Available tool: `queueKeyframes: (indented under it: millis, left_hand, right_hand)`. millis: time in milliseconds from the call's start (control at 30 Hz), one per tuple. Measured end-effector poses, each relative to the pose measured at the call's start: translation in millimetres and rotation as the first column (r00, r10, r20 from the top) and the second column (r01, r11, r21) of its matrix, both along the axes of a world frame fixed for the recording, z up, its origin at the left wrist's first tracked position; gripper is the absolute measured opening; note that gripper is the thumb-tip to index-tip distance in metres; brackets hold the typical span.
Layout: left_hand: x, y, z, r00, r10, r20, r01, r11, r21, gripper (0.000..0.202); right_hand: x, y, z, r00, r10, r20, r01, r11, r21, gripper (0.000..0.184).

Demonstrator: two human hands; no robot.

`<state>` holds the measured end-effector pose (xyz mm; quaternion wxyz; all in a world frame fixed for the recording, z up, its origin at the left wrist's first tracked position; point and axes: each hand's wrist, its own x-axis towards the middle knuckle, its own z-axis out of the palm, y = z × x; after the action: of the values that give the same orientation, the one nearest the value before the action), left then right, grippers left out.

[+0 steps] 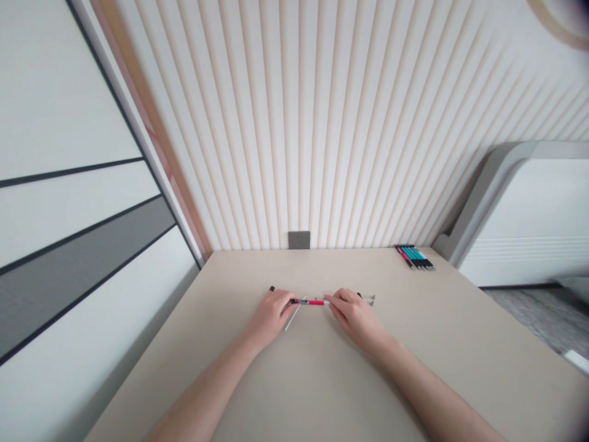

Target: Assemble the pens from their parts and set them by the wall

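Between my hands, level above the table, is a pen barrel (315,302) with a red section and a black end. My left hand (273,310) is closed on its black end. At the other end, the fingertips of my right hand (350,309) are pinched at a pale tip; whether that is a separate small part I cannot make out. A thin white stick, like a refill (291,319), lies slanted by my left fingers. Just beyond my left hand a small black piece (272,288) shows. Small grey pieces (369,299) lie to the right of my right hand, partly hidden by it.
At the table's back right corner lies a row of several pens (415,257), blue and red with black ends. A dark wall socket (299,240) sits at the back edge of the beige table (294,387). A cabinet (92,245) stands left, a grey-white headboard (534,209) right.
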<state>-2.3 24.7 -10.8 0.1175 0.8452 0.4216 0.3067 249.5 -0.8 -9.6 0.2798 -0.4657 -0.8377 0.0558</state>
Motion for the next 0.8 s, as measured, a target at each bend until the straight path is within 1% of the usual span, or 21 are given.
queueKeyframes:
  millis: [133,200,267,367,400,433,467,567,600,633,667,733,800]
  left_hand:
    - [0.7,-0.3,0.4,1.0,-0.022,0.001,0.022,1.0,-0.004,0.006]
    - [0.8,-0.3,1.4,1.0,0.002,0.022,-0.002,1.0,-0.02,0.007]
    - [0.2,0.5,2.3,0.997,0.048,0.065,-0.045,0.998,-0.04,0.009]
    - [-1.7,3.3,2.1,0.975,0.132,0.177,-0.113,0.988,-0.109,0.012]
    - [-2.5,4.5,1.6,0.959,0.167,0.23,-0.135,0.98,-0.147,0.013]
    - [-3.2,5.7,1.0,0.935,0.202,0.292,-0.151,0.97,-0.19,0.015]
    - [-3.8,6.9,0.4,0.904,0.232,0.358,-0.154,0.96,-0.233,0.017]
    - [-6.0,9.6,-0.8,0.809,0.256,0.529,-0.084,0.941,-0.327,0.022]
    - [-6.7,9.9,-0.8,0.798,0.248,0.55,-0.062,0.941,-0.334,0.023]
    - [-7.5,10.0,-0.6,0.808,0.236,0.54,-0.057,0.944,-0.326,0.023]
    - [-8.3,9.8,-0.2,0.837,0.22,0.501,-0.07,0.951,-0.301,0.022]
    - [-9.5,9.0,0.8,0.914,0.18,0.363,-0.11,0.973,-0.204,0.018]
    - [-10.1,8.2,1.7,0.965,0.139,0.221,-0.121,0.988,-0.093,0.015]
  right_hand:
    - [-4.8,-3.1,0.2,0.994,0.109,0.022,-0.11,0.991,0.074,0.05]
    - [-3.5,-4.2,3.9,0.993,0.12,0.011,-0.12,0.987,0.104,0.055]
    - [1.7,-1.4,7.3,0.997,0.065,-0.043,-0.059,0.989,0.136,0.055]
    - [13.0,13.0,6.4,0.978,-0.115,-0.172,0.141,0.979,0.145,0.045]
    - [15.9,19.8,4.3,0.968,-0.172,-0.184,0.197,0.972,0.127,0.043]
    - [17.6,26.8,1.6,0.965,-0.21,-0.157,0.227,0.969,0.1,0.041]
    - [18.0,33.4,-1.2,0.971,-0.22,-0.099,0.227,0.971,0.072,0.039]
    - [11.2,47.0,-8.8,0.982,-0.156,0.109,0.156,0.988,0.014,0.033]
    - [7.5,48.9,-10.6,0.978,-0.134,0.159,0.135,0.991,0.006,0.032]
    - [3.8,49.7,-12.1,0.974,-0.118,0.195,0.12,0.993,0.004,0.03]
    - [0.7,49.7,-13.1,0.969,-0.108,0.22,0.109,0.994,0.006,0.029]
    - [-3.1,48.4,-14.3,0.963,-0.101,0.248,0.101,0.995,0.013,0.025]
    - [-3.1,46.6,-14.7,0.962,-0.102,0.254,0.099,0.995,0.023,0.024]
